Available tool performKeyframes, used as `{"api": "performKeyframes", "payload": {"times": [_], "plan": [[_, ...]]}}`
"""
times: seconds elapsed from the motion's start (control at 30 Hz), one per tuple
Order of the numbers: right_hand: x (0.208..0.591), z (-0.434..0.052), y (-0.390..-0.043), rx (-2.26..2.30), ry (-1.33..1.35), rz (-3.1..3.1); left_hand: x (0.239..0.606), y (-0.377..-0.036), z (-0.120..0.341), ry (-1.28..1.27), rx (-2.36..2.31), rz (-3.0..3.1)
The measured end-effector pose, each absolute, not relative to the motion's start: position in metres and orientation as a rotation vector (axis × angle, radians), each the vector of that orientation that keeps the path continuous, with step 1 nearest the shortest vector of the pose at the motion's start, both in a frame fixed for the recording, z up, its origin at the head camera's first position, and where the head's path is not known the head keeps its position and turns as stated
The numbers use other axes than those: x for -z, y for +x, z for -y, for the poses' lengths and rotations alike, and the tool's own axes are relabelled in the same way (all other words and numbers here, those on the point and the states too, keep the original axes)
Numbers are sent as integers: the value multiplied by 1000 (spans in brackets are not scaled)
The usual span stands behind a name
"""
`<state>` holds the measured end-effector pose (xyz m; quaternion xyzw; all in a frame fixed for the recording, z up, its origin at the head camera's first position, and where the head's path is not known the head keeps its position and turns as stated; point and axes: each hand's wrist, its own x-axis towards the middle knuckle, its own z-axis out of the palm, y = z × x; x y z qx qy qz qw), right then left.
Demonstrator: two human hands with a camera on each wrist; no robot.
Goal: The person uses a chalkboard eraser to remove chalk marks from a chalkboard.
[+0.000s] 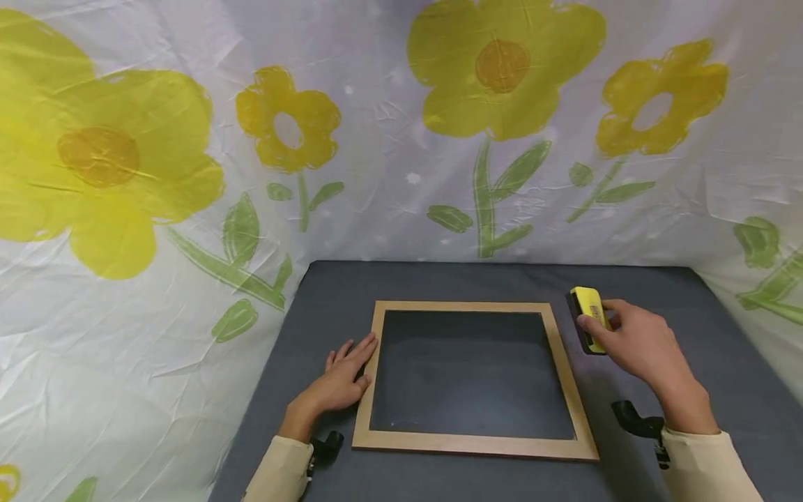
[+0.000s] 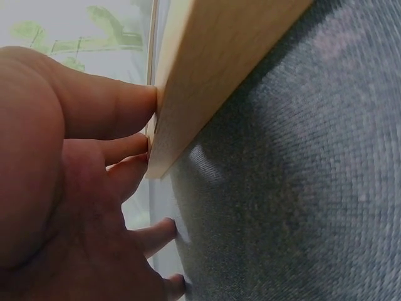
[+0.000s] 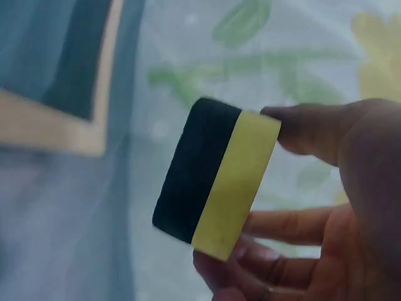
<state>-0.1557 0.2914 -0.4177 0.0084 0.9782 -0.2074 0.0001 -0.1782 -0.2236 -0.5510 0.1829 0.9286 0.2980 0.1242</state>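
Nearest, two cream sleeves (image 1: 279,474) enter from the bottom edge, each with a black wrist-camera mount beside it. Just beyond them a wood-framed chalkboard (image 1: 470,443) lies flat on the grey table (image 1: 721,335), its dark panel facing up. The left hand (image 1: 341,376) rests on the table at the frame's left rail, fingers straight and lightly spread, their tips pressed against the outer edge of the wood; the left wrist view confirms the fingertips (image 2: 141,103) touching the rail, bracing rather than gripping. Farther back and to the right, the right hand (image 1: 633,341) pinches a yellow-backed eraser (image 1: 590,317) between thumb and fingers, its black felt side seen clearly in the right wrist view (image 3: 216,204). The eraser is held just right of the frame's far right corner, apart from the board. The step in hand looks like picking up the eraser while steadying the board; the next move would call for carrying the felt face leftward over the rail and laying it flat on the panel. Behind the table hangs a white cloth (image 1: 401,139) printed with yellow flowers.
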Motion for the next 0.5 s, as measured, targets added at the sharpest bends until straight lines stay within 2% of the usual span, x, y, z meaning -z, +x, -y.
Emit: {"api": "performKeyframes", "payload": {"times": [0.2,0.5], "plan": [[450,-317,-148,597,239,-2982,544,-178,223,515,-819,-2727],[496,-315,-143,588,327,-2873,546,-175,219,508,-821,-2727]]}}
